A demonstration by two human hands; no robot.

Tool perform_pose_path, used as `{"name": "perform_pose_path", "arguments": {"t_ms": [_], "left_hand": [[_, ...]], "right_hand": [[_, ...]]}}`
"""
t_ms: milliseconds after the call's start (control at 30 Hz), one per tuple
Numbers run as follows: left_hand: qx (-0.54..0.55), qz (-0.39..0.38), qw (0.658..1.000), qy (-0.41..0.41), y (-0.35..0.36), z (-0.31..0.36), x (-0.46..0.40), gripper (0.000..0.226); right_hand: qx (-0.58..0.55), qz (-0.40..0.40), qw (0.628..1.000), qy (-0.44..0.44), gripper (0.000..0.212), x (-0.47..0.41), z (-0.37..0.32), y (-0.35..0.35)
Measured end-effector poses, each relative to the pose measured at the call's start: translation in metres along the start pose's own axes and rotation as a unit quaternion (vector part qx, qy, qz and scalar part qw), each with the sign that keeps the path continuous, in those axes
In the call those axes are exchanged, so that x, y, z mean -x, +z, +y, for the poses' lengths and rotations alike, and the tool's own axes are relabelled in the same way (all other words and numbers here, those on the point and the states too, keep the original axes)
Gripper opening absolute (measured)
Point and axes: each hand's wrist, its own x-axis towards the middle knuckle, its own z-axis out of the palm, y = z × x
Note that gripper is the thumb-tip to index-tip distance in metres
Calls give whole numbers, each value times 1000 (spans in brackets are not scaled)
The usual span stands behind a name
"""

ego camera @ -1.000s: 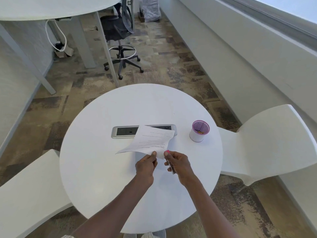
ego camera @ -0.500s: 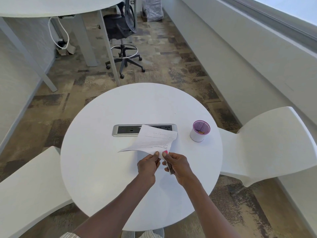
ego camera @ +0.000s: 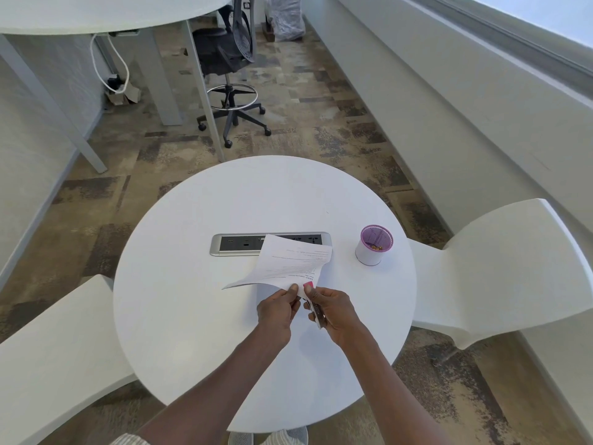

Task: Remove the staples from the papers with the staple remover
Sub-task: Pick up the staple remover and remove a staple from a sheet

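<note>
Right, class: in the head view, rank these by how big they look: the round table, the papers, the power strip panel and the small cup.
Largest to smallest:
1. round table
2. papers, held up nearer the camera, so flattered
3. power strip panel, partly hidden by the papers, so close to them
4. small cup

A single wide-angle head camera looks forward and steeply down from above the near edge of a round white desk (ego camera: 179,316), close enough that both forearms enter from the bottom of the frame. The desk fills the lower middle; beyond it the view runs along a carpeted floor (ego camera: 321,123) to an office chair (ego camera: 224,53), with straight lines bowed toward the edges.
</note>
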Motion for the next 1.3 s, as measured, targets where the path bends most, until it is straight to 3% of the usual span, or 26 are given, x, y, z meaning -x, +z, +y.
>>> {"name": "perform_pose_path", "arguments": {"t_ms": [400, 600, 833, 933, 1033, 1133, 1300], "left_hand": [[2, -17, 1000, -7, -1, 0, -1, 22], [9, -13, 1000, -10, 0, 4, -4, 23], [8, 12, 1000, -8, -3, 8, -11, 14], [1, 39, 999, -1, -6, 11, -15, 7], [-19, 69, 997, 11, -9, 10, -17, 10], [-26, 92, 995, 17, -12, 8, -19, 16], [-4, 105, 994, 4, -22, 9, -20, 14]], "right_hand": [[4, 20, 1000, 9, 56, -6, 2, 2], [-16, -20, 1000, 0, 60, -6, 1, -1], [-36, -81, 996, 6, 23, -10, 7, -17], [-39, -84, 995, 38, 28, -11, 18, -31], [-14, -29, 999, 41, 27, -13, 28, -40], [75, 90, 993, 8, 26, -20, 33, -46], [239, 279, 929, -44, 21, -36, 42, -58]]}}
